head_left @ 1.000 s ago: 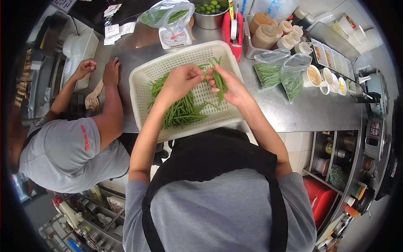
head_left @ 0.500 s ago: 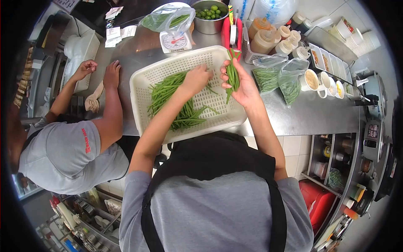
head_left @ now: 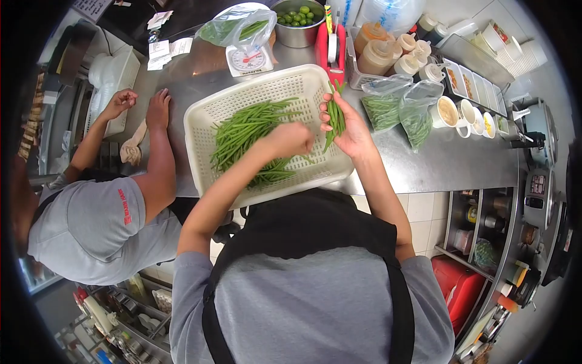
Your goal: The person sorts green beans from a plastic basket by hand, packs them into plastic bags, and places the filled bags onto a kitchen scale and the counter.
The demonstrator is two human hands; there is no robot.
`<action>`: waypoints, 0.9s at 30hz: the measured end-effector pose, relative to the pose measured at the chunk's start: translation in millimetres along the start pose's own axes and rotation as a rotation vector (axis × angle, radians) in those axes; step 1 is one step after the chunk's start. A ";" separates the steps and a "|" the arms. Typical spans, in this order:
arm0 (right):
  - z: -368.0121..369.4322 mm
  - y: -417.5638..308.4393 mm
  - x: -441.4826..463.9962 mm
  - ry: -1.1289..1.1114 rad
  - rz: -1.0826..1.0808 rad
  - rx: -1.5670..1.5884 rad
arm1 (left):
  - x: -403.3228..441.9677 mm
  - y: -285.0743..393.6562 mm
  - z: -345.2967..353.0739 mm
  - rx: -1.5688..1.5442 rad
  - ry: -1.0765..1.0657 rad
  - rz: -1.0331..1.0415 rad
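Note:
My right hand (head_left: 351,128) is closed around a small bunch of green beans (head_left: 334,121), held upright at the right side of a white perforated plastic basket (head_left: 203,130). Over the middle of the basket is my left hand (head_left: 292,139), its fingers curled in and slightly blurred; whatever they hold is hidden. A loose pile of green beans (head_left: 242,130) lies in the basket, mostly left of my left hand and partly covered by my forearm.
Behind the basket stand a kitchen scale (head_left: 248,59) bearing a plastic bag and a pot of limes (head_left: 297,37). Bagged green beans (head_left: 383,110) and sauce bottles (head_left: 379,56) are at right. At left, a co-worker's hand (head_left: 159,109) rests on the steel counter (head_left: 473,164).
My left hand has moved down, nearer to me, and its fingers are more curled. My right hand still holds its bunch, slightly lower. The co-worker's hands have barely moved.

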State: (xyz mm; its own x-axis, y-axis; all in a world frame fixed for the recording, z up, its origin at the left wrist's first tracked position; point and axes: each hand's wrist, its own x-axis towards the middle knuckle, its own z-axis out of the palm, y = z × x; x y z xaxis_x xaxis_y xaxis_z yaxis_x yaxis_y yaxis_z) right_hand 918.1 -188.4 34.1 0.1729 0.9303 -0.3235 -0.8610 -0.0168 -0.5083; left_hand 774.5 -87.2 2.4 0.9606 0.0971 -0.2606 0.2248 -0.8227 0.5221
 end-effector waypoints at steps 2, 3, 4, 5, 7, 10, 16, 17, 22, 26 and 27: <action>3.7 -1.3 0.4 -0.018 0.000 0.008 | -3.0 0.3 22.1 0.210 0.018 0.030; 4.2 -1.9 -0.3 -0.023 -0.001 0.013 | -2.7 -0.6 30.4 0.313 0.025 0.048; 4.0 -2.2 -0.8 -0.020 -0.001 0.013 | -1.9 -3.9 36.4 0.313 0.064 0.043; 4.0 -2.0 -1.1 -0.018 0.001 0.013 | -2.2 -8.2 41.9 0.313 0.103 0.037; 2.9 -0.9 -1.4 -0.009 0.005 0.014 | -4.7 -5.5 39.5 0.271 0.107 -0.002; -0.4 2.2 0.4 0.006 0.000 0.028 | -7.9 -3.8 33.4 0.231 0.078 -0.067; -0.9 6.6 0.2 0.038 -0.003 0.042 | -5.8 -2.1 49.9 0.316 0.205 -0.135; 0.2 6.6 -0.7 0.034 -0.006 0.045 | -6.6 -3.3 45.4 0.261 0.172 -0.162; -0.9 5.1 -3.8 0.036 -0.013 0.052 | -16.5 -25.8 20.9 -0.129 0.034 -0.160; -1.4 7.5 -3.2 0.041 -0.011 0.065 | -15.8 -31.1 21.2 -0.205 0.009 -0.196; -0.6 7.6 -2.4 0.041 -0.013 0.067 | -14.0 -26.2 23.7 -0.137 0.030 -0.173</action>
State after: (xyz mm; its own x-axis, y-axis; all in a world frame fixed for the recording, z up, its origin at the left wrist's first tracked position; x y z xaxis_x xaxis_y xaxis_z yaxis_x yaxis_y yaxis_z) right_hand 911.4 -191.0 30.5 0.2026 0.9143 -0.3507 -0.8885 0.0211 -0.4583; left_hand 751.3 -80.3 -26.9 0.9096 0.2485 -0.3330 0.4051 -0.7088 0.5775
